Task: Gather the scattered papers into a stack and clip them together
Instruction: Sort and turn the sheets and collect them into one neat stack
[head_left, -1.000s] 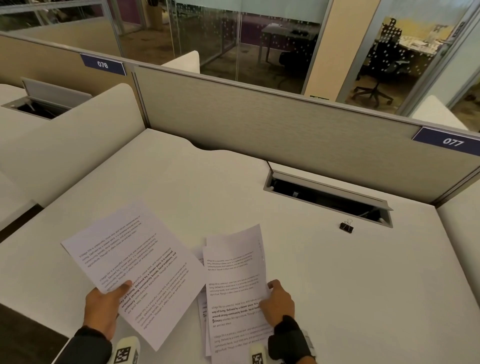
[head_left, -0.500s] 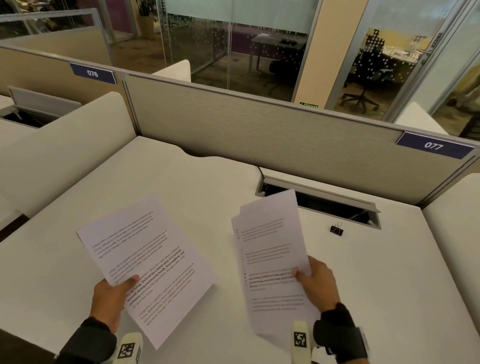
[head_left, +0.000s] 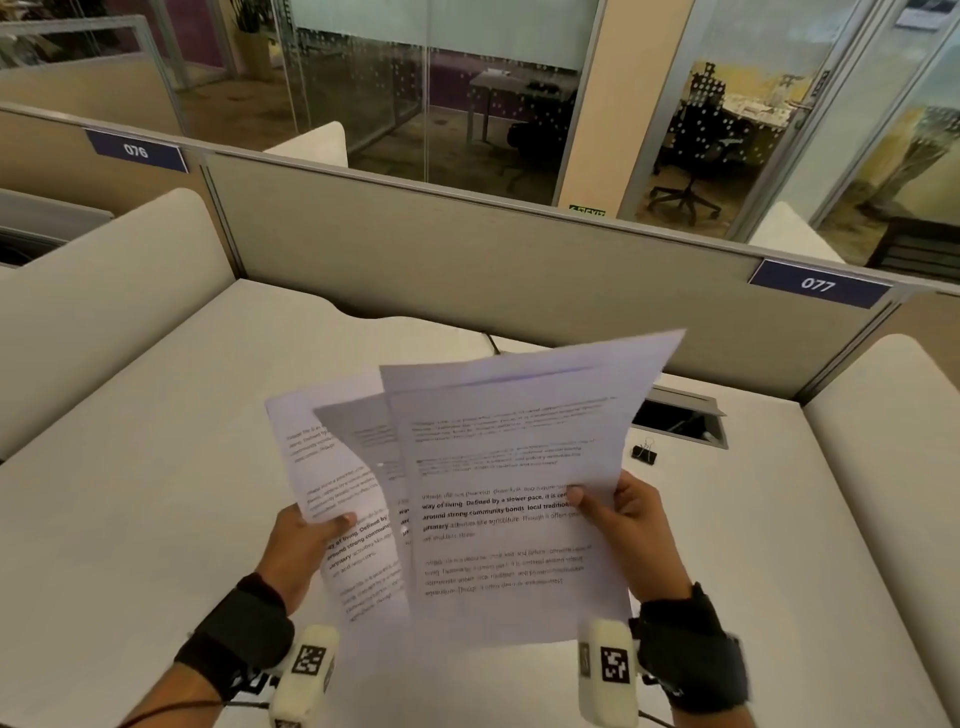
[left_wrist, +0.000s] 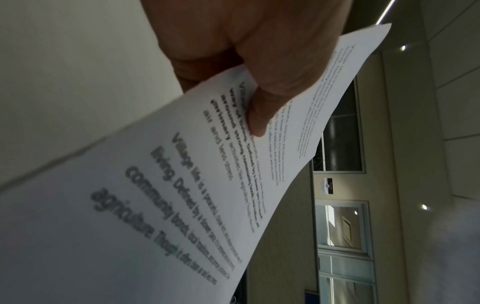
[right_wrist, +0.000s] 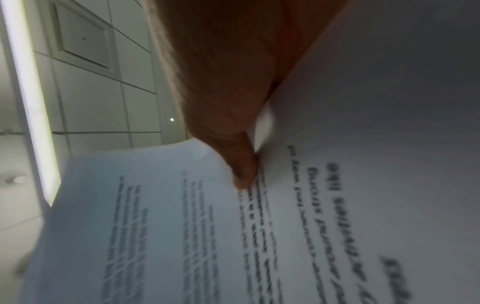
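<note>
Both hands hold printed white papers up above the desk, fanned and overlapping. My left hand (head_left: 306, 535) pinches one sheet (head_left: 332, 467) at its left edge, thumb on top; the left wrist view shows the same sheet (left_wrist: 182, 185) under the thumb. My right hand (head_left: 618, 519) pinches the right edge of a bunch of sheets (head_left: 509, 467), which lies over the left sheet. In the right wrist view the thumb presses on the printed papers (right_wrist: 311, 226). A small black binder clip (head_left: 644, 453) lies on the desk to the right, beyond the papers.
The white desk (head_left: 156, 493) is bounded by a grey partition (head_left: 467, 260) at the back and padded dividers left and right. An open cable slot (head_left: 680, 421) sits in the desk just behind the binder clip.
The right hand lifted its bunch of sheets off the desk and swung it left. The left hand brought its sheet right and up. The two lots now overlap in the air.
</note>
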